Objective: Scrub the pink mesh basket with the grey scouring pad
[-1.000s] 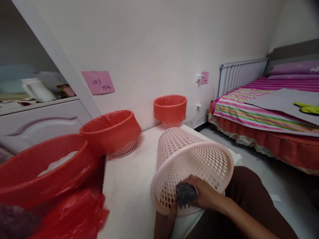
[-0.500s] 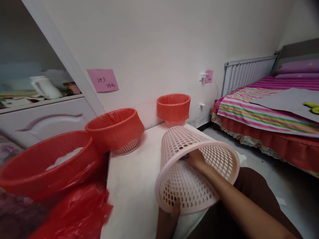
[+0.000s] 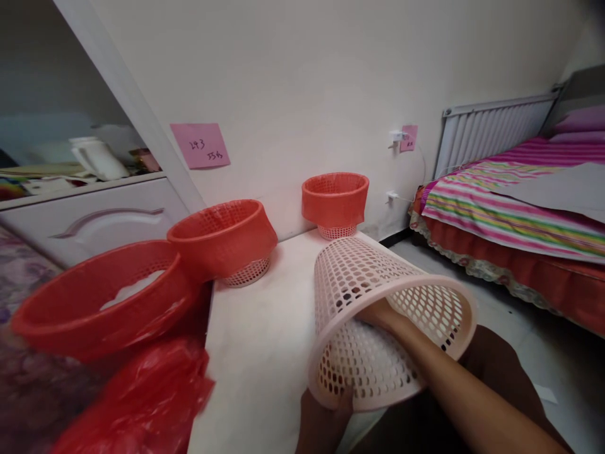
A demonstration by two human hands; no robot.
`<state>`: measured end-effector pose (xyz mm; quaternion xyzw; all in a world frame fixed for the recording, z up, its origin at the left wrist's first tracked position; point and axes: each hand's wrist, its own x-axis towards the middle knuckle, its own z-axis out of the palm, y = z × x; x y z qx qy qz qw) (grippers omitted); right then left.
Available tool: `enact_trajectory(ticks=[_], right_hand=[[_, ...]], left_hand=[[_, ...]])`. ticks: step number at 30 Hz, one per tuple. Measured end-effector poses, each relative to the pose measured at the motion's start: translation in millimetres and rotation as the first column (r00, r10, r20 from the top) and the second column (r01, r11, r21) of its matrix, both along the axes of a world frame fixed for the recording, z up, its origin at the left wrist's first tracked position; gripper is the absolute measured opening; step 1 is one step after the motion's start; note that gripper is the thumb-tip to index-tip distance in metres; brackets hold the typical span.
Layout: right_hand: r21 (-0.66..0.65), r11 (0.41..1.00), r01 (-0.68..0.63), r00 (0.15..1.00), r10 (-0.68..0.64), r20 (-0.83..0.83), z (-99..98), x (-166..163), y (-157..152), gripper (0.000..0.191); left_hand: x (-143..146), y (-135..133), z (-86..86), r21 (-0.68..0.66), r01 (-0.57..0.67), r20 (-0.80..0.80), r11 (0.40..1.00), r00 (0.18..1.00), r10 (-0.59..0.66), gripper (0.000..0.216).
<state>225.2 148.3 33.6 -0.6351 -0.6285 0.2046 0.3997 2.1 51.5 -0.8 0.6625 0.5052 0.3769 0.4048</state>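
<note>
Pink mesh basket (image 3: 378,315) lies tipped on its side at lower centre on the white surface (image 3: 255,353), with the right hand (image 3: 378,313) reaching deep inside it, its grip hidden. The left hand (image 3: 331,410) pinches the basket's lower rim from below. Judging by this, work inside the basket is under way, while three red-lined baskets (image 3: 222,236) stand upright to the upper left.

- A home bedroom, by every sign
- Bed (image 3: 515,214) with a striped pink, green and yellow sheet and a frilled red valance along the right
- White ribbed radiator (image 3: 491,129) against the wall behind it
- Wall socket with a charger (image 3: 396,135) plugged in
- White cupboard (image 3: 94,214) holding household clutter at left
- Plain pale wall, tiled floor
</note>
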Motion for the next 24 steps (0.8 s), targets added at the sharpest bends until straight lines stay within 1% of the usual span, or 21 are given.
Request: enact_trajectory(ticks=[2,3,4,7,10,13,14,16,17,19,20,21,22,23,24], right_hand=[[-0.025,0.998,-0.059,0.998,0.060,0.014,0.4,1,-23,0.063],[-0.033,0.995,-0.096,0.995,0.097,0.021,-0.8,2,-37,0.060],[-0.033,0.989,-0.142,0.989,0.143,0.025,-3.0,2,-52,0.057],[-0.002,0.969,-0.248,0.969,0.248,0.016,-13.4,1,-98,0.059],[0.033,0.947,-0.320,0.945,0.321,-0.057,-20.8,2,-136,0.063],[-0.017,0.907,-0.421,0.894,0.411,-0.179,-18.9,9,-152,0.063],[-0.030,0.897,-0.440,0.881,0.425,-0.206,-16.9,13,-151,0.063],[-0.012,0.914,-0.406,0.895,0.395,-0.205,-12.6,24,-138,0.063],[0.013,0.936,-0.352,0.920,0.348,-0.177,-10.6,29,-127,0.065],[0.068,0.981,-0.182,0.975,0.190,-0.118,-6.8,38,-97,0.066],[0.077,0.993,-0.087,0.991,0.095,-0.100,-5.1,41,-80,0.065],[0.092,0.996,0.019,0.993,-0.008,-0.121,-3.7,43,-63,0.062],[0.097,0.993,0.061,0.985,-0.044,-0.169,-2.7,43,-47,0.057],[0.102,0.992,0.081,0.980,-0.060,-0.192,-2.4,43,-33,0.048],[0.102,0.991,0.086,0.974,-0.062,-0.218,-2.8,41,-22,0.042]], left_hand=[[3,-2,-3.3,0.062,-0.013,-0.046,0.998,0.999,0.016,0.071],[4,-3,-4.2,0.082,-0.023,-0.067,0.996,0.997,0.028,0.068],[5,-4,-4.4,0.091,-0.031,-0.088,0.995,0.995,0.039,0.063],[9,-8,-1.7,0.097,-0.057,-0.132,0.994,0.989,0.069,0.044],[14,-12,2.1,0.108,-0.075,-0.132,0.991,0.987,0.089,0.034],[20,-15,1.9,0.093,-0.054,-0.117,0.994,0.991,0.065,0.036],[21,-15,0.8,0.093,-0.035,-0.131,0.995,0.990,0.047,0.038],[24,-16,-2.5,0.117,0.006,-0.181,0.993,0.983,0.015,0.043],[24,-16,-4.4,0.136,0.022,-0.203,0.990,0.979,0.007,0.046],[25,-16,-8.1,0.167,0.040,-0.208,0.985,0.978,-0.004,0.052],[25,-16,-9.8,0.174,0.044,-0.189,0.984,0.982,-0.011,0.054],[26,-16,-11.4,0.178,0.049,-0.162,0.983,0.987,-0.019,0.056],[26,-16,-12.7,0.179,0.051,-0.139,0.982,0.990,-0.026,0.056],[26,-16,-13.9,0.183,0.045,-0.119,0.982,0.993,-0.023,0.056],[27,-16,-14.8,0.187,0.035,-0.106,0.982,0.994,-0.015,0.055]])
